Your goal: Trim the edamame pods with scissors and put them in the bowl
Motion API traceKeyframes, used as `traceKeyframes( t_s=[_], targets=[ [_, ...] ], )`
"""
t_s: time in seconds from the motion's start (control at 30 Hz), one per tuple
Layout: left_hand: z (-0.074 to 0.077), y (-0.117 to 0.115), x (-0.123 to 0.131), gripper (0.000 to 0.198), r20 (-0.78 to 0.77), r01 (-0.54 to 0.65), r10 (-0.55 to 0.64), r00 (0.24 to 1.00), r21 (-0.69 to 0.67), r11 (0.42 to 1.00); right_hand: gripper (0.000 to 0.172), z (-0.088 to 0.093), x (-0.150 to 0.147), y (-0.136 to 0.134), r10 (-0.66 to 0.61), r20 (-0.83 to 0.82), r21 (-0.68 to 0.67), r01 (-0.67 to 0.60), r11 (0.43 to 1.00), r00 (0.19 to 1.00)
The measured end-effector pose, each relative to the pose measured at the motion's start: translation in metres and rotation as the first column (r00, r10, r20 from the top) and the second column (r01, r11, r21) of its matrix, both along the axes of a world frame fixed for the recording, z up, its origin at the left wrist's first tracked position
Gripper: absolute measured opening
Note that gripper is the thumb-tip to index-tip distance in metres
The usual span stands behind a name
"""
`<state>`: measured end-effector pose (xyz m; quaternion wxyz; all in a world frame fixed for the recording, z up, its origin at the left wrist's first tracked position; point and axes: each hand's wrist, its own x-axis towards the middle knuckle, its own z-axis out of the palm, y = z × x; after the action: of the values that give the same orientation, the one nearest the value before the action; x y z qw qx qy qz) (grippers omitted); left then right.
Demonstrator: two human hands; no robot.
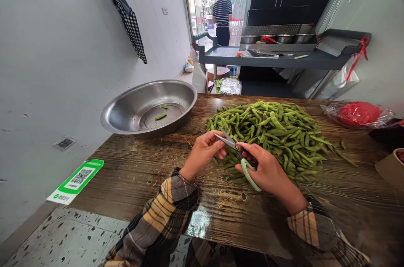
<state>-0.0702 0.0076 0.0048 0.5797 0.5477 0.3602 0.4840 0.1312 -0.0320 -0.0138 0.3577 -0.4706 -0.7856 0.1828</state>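
Note:
My right hand (268, 170) grips a pair of scissors (251, 176) with pale green handles, its blades parted and pointing left. Their tips reach the fingers of my left hand (202, 154), which is closed in a pinch; what it holds is hidden by the fingers and blades. Just beyond both hands lies a big heap of green edamame pods (284, 132) on the wooden table (132, 174). To the left of the heap stands a wide steel basin (126, 115), with a couple of pods (160, 116) on its bottom.
A red item in clear plastic (360, 114) and a paper bowl (389, 170) are at the right. A green QR-code card (78, 180) lies at the table's left edge. Behind the table stands a grey cart (227, 58); farther off, a person (222, 14) stands by the doorway.

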Motion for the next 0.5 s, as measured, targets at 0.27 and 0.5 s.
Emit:
traceKeyframes(
  t_s=[0.27, 0.5],
  targets=[
    [-0.0017, 0.0002, 0.0000, 0.035, -0.127, 0.007, -0.003, 0.992, 0.032, 0.999, 0.054, -0.0007, 0.0015, 0.0006, -0.053, 0.074, 0.023, 0.052, 0.998, 0.996],
    [-0.0020, 0.0002, -0.0027, 0.031, -0.226, 0.011, 0.009, 0.974, 0.086, 0.996, 0.057, -0.0034, 0.0001, 0.0020, -0.014, -0.013, 0.001, 0.014, 1.000, 1.000]
  ],
)
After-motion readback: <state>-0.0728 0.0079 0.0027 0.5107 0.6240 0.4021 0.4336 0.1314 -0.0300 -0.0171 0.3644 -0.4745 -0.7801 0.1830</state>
